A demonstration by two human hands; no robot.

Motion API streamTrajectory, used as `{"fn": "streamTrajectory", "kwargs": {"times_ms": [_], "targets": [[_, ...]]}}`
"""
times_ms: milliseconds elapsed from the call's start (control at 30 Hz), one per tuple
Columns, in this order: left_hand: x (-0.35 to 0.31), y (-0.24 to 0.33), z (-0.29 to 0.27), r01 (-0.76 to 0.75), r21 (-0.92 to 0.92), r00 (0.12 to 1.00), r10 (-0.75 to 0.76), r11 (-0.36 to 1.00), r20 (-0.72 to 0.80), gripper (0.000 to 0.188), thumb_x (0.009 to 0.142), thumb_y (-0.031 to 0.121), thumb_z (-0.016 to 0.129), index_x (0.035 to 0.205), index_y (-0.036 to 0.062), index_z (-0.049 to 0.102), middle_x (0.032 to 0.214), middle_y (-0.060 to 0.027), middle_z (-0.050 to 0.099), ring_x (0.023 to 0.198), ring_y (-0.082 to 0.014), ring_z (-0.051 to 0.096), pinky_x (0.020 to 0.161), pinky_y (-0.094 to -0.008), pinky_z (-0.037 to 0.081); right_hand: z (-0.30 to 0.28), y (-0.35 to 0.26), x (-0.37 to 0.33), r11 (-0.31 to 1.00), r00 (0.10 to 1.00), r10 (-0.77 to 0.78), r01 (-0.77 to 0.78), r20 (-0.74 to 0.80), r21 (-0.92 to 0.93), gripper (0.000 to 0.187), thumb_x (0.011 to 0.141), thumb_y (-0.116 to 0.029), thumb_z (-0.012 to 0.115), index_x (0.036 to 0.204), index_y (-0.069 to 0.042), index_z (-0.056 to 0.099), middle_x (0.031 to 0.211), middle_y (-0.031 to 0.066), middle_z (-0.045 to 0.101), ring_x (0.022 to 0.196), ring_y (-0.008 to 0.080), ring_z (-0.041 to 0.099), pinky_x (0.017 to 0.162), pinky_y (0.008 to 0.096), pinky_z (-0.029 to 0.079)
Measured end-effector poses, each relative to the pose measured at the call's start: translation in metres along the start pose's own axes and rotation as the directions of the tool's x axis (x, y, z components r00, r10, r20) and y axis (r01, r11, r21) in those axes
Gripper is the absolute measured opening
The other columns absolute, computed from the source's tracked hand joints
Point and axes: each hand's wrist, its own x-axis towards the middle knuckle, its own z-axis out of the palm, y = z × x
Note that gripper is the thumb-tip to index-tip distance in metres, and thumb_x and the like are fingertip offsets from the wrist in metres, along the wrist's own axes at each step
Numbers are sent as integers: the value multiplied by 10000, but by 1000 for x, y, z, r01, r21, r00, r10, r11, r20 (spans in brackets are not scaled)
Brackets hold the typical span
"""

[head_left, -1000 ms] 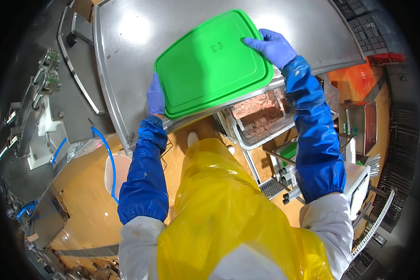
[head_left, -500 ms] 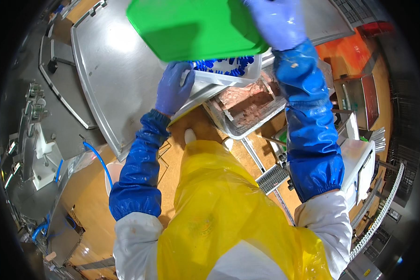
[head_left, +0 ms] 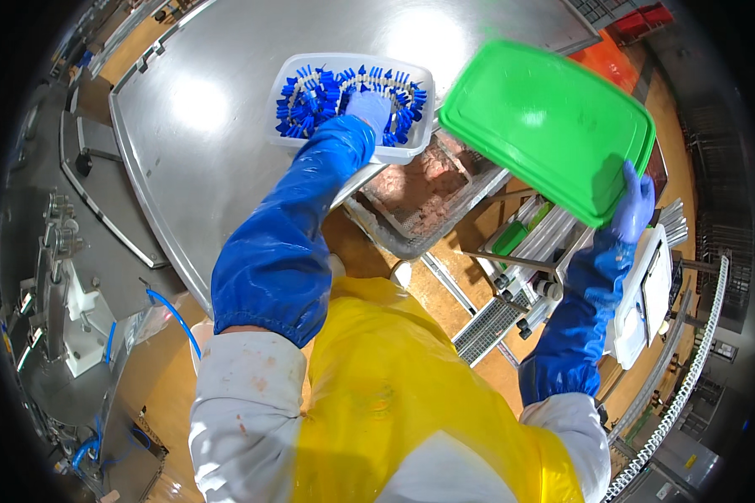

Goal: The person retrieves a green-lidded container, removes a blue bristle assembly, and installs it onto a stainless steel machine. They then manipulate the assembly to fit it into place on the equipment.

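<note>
A white plastic tub (head_left: pixel 281 84) stands on the steel table at its near right edge. Inside it lie strips of small blue plastic pieces (head_left: pixel 295 107) joined along pale spines. My left hand (head_left: pixel 369 111), in a purple glove, reaches down into the tub among these strips. Its fingers are hidden, so whether they grip anything does not show. Off to the right, my right hand (head_left: pixel 634 201), gloved alike, grips a green rectangular lid (head_left: pixel 545 126) by its near right corner. The lid is tilted and held in the air, apart from the tub.
The steel table (head_left: pixel 184 168) spreads away ahead and left. Below its edge sits a grey crate (head_left: pixel 411 247) with pink meaty material (head_left: pixel 415 189). A blue hose (head_left: pixel 174 308) hangs at the left. Rails and a white box (head_left: pixel 633 335) are at the right.
The green lid has come off to the right in my right hand, uncovering the tub. My left hand has moved from the tub's near left rim into the blue strips.
</note>
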Motion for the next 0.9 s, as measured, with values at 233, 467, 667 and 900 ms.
{"fn": "streamTrajectory", "kwargs": {"times_ms": [233, 467, 667, 900], "targets": [[4, 6, -19, -87, -216, 977, 126, 973, 170, 414, 684, 235, 791, 1062, 78, 728, 1027, -177, 723, 1000, -331, 695, 874, -431, 546, -90, 71, -27, 984, 973, 155, -168, -172, -61, 192, 855, -141, 767, 763, -37, 633, 761, 29, 646, 657, 100, 535, 628, 254, 433], [13, -13, -36, -138, -479, 967, 223, 867, 126, 543, 602, 242, 863, 1074, 20, 713, 966, -161, 737, 896, -301, 709, 824, -386, 555, -127, 110, -20, 972, 956, 224, -232, -190, -23, 187, 852, -134, 764, 745, -49, 637, 749, 25, 640, 654, 114, 566, 634, 265, 456], [-22, -107, -175, -160, -863, 987, 52, 480, -154, 378, 751, 231, 816, 1083, 69, 735, 966, -54, 736, 850, -160, 691, 815, -280, 552, -156, 116, 6, 974, 963, 228, -227, -144, 28, 142, 866, -158, 747, 831, -42, 673, 813, 52, 678, 703, 137, 616, 667, 280, 499], [-148, -214, -345, -627, -758, 757, -368, -178, -540, 268, 889, 142, 656, 1139, 46, 647, 983, -83, 702, 820, -202, 670, 822, -356, 589, -88, 90, 54, 949, 971, 239, -230, -16, 214, 164, 887, -150, 728, 959, -9, 687, 878, 46, 684, 776, 152, 653, 731, 284, 538]]}}
